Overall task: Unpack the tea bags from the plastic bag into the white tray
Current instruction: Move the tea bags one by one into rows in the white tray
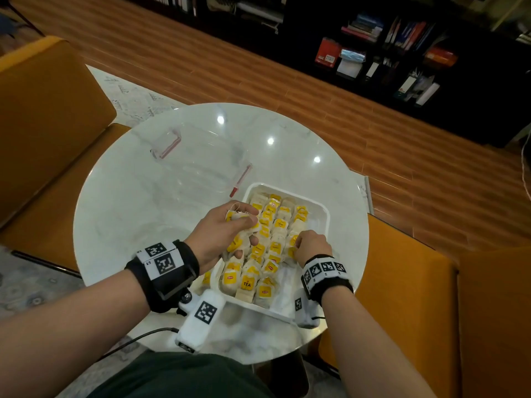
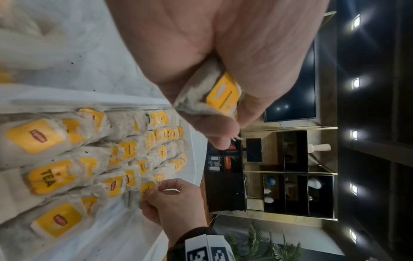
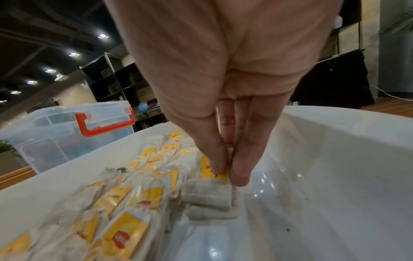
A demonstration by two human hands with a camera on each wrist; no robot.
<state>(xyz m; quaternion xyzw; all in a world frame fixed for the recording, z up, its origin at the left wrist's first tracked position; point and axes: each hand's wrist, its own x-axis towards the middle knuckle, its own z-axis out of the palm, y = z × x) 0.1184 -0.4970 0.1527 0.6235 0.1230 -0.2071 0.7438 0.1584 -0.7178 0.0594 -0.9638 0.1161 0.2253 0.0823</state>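
Observation:
The white tray [image 1: 324, 214] sits on the round table, right of centre, filled with rows of tea bags [image 1: 270, 254] with yellow tags. My left hand [image 1: 247, 225] hovers over the tray's left edge and grips a small bundle of tea bags [image 1: 240, 218]; the left wrist view shows a bag [image 2: 214, 95] between thumb and fingers of the left hand [image 2: 223, 114]. My right hand [image 1: 297, 242] is down in the tray's right side. In the right wrist view, the right hand [image 3: 228, 174] pinches a tea bag [image 3: 210, 169] at the end of a row. No plastic bag is visible.
A clear plastic box [image 1: 198, 165] with red handles stands on the white marble table [image 1: 143, 211] behind the tray. Orange chairs [image 1: 43, 124] flank the table on both sides. A dark bookshelf [image 1: 402, 53] lines the far wall.

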